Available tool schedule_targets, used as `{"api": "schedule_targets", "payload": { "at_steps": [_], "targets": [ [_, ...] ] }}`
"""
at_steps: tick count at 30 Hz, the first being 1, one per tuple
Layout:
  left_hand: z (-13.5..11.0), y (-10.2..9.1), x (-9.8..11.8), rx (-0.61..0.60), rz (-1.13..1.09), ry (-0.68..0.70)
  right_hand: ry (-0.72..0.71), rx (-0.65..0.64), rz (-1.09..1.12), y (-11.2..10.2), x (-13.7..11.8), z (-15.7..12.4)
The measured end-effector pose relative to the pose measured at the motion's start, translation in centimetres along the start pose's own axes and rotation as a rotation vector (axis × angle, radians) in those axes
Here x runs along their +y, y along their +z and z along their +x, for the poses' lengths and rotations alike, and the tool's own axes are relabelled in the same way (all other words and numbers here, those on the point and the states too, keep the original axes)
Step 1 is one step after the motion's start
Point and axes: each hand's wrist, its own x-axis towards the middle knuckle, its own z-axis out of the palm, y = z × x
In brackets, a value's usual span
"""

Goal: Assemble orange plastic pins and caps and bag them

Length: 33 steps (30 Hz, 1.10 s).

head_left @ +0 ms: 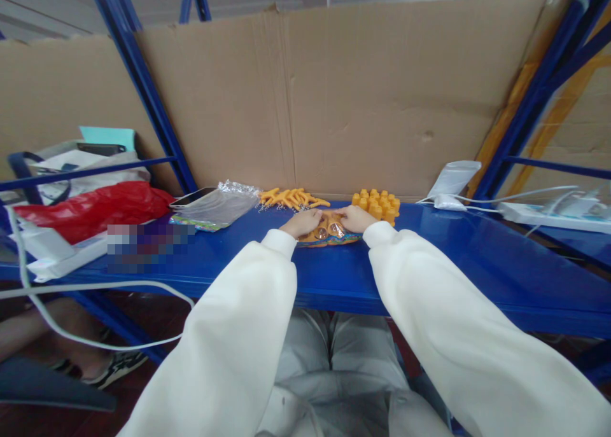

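Both my hands rest on the blue shelf (429,259), in white sleeves. My left hand (301,222) and my right hand (355,219) are closed on the two ends of a small orange packaged item (327,231) that lies flat between them. Just behind it sits a pile of thin orange sticks (291,198) to the left and a cluster of small orange cup-shaped pieces (379,205) to the right. A stack of clear plastic bags (217,205) lies further left.
A cardboard sheet (334,93) walls off the back of the shelf. A red bag (90,209), a phone (191,197) and a white power strip (52,252) lie left. White cables and a power strip (548,215) lie right. Another person's foot (114,367) shows below left.
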Motion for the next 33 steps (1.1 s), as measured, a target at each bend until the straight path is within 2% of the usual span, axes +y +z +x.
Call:
{"api": "schedule_targets", "payload": {
  "at_steps": [5, 9, 20, 26, 33],
  "targets": [
    [-0.5, -0.5, 0.6, 0.049, 0.074, -0.097, 0.06, 0.001, -0.058, -0.3, -0.3, -0.4],
    [-1.1, -0.9, 1.1, 0.063, 0.109, -0.216, 0.098, -0.07, -0.181, -0.3, -0.5, -0.5],
    [-2.6, -2.1, 2.6, 0.188, 0.211, -0.392, 0.074, -0.117, -0.161, -0.2, -0.4, -0.6],
    [-2.3, -1.8, 2.0, 0.139, 0.16, -0.347, 0.049, -0.041, -0.063, 0.4, 0.6, -0.1],
    [-1.7, -1.5, 0.9, 0.079, 0.138, -0.223, 0.211, 0.218, 0.153, 1.0, 2.1, 0.9]
  ]
}}
